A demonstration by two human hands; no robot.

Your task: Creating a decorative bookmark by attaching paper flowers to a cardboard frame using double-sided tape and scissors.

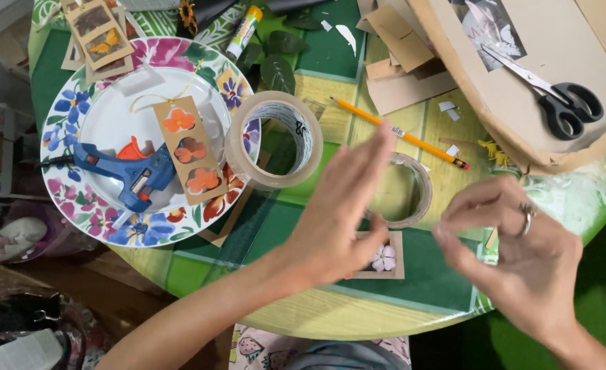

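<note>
Your left hand hovered open, fingers stretched together, above a small cardboard frame with a pale pink pressed flower lying on the green surface. Your right hand, wearing a ring, was loosely spread beside it, blurred, its fingertips near the frame; you held nothing I could make out. Just behind the hands lay a thin tape roll. A wider tape roll leaned on a floral plate carrying a blue glue gun and a cardboard flower bookmark. A yellow pencil and scissors lay further back.
</note>
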